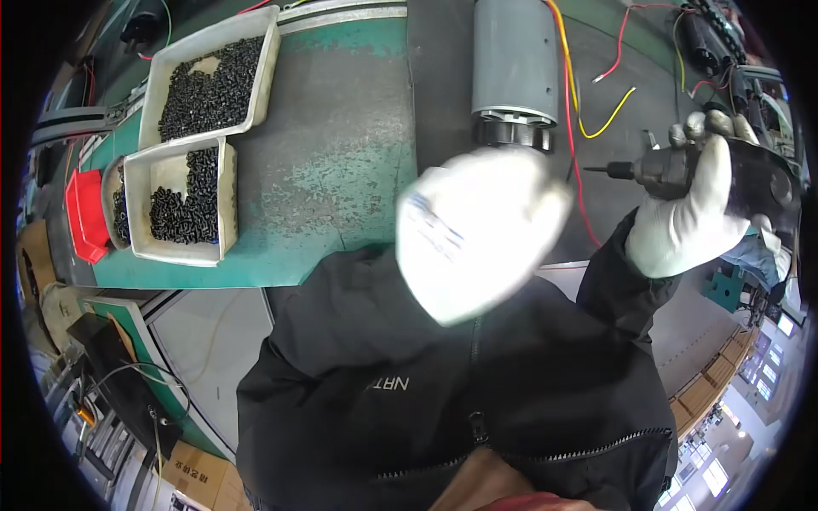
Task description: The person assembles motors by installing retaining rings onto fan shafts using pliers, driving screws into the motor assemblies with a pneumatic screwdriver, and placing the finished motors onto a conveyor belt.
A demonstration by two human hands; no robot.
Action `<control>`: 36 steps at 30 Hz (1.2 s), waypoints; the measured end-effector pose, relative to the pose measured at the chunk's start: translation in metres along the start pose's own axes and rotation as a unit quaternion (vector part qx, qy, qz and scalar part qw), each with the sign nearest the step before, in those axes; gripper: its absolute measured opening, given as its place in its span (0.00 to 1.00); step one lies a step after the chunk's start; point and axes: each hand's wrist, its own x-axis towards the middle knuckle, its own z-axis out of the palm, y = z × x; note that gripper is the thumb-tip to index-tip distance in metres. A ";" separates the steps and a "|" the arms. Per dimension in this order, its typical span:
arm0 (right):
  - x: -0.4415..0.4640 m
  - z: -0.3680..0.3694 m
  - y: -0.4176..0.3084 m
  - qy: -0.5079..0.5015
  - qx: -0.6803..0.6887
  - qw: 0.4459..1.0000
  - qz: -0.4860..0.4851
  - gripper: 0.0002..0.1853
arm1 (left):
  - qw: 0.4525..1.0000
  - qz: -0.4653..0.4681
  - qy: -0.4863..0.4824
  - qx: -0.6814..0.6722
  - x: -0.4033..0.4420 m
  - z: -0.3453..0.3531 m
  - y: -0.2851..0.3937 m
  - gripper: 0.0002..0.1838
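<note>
My right hand, in a white glove, grips a black electric screwdriver at the right, its bit pointing left. My left hand, also gloved in white, is over the near edge of the bench, smeared by motion and glare; its fingers do not show clearly. Just beyond it, a grey cylindrical motor lies lengthwise with its black end toward me. I cannot tell whether the left hand touches that end. Yellow wire and red wire run beside the motor.
On the green, worn bench at the left stand two white bins of small black parts. Beside them are a round container and a red tray. More motors with wires lie at the far right. A cardboard box sits lower left.
</note>
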 end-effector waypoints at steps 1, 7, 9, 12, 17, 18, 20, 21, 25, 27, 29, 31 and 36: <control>0.000 0.000 -0.005 0.050 -0.130 0.990 -0.014 0.17 | 0.994 0.090 -0.049 -0.033 0.012 -0.007 0.014 0.07; -0.008 -0.018 -0.005 0.068 -0.107 0.991 -0.031 0.13 | 0.965 0.133 0.026 -0.225 0.044 0.034 0.091 0.08; -0.014 -0.017 -0.007 0.043 -0.068 0.996 -0.028 0.14 | 0.958 0.121 0.063 -0.251 0.045 0.047 0.103 0.09; -0.023 -0.011 -0.008 0.017 -0.029 0.999 -0.024 0.14 | 0.954 0.112 0.109 -0.257 0.046 0.053 0.116 0.11; -0.030 -0.003 -0.012 0.001 0.003 1.000 -0.022 0.16 | 0.967 0.101 0.170 -0.161 0.055 0.037 0.115 0.14; -0.031 -0.001 -0.013 0.001 0.004 1.000 -0.023 0.16 | 0.971 0.096 0.184 -0.120 0.057 0.032 0.113 0.14; -0.030 0.006 -0.016 0.002 0.012 1.000 -0.027 0.16 | 0.973 0.092 0.212 -0.015 0.062 0.019 0.108 0.14; -0.029 0.009 -0.018 0.004 0.012 0.999 -0.030 0.16 | 0.968 0.091 0.226 0.049 0.064 0.013 0.105 0.14; -0.026 0.031 -0.017 -0.006 0.002 0.999 -0.046 0.17 | 0.880 0.082 0.277 0.376 0.072 -0.009 0.090 0.13; -0.027 0.041 -0.016 -0.014 -0.007 0.999 -0.047 0.18 | 0.910 0.222 0.277 0.213 0.081 -0.025 0.066 0.10; -0.027 0.051 -0.017 -0.021 -0.008 0.999 -0.046 0.18 | 0.926 0.303 0.212 0.082 0.086 -0.039 0.051 0.08; -0.024 0.051 -0.021 -0.022 -0.014 0.999 -0.042 0.19 | 0.975 0.217 0.042 -0.039 0.077 -0.040 0.056 0.08; 0.003 0.010 -0.031 -0.082 0.197 0.974 0.081 0.19 | 0.778 -0.315 -0.360 -0.408 0.002 -0.060 0.036 0.22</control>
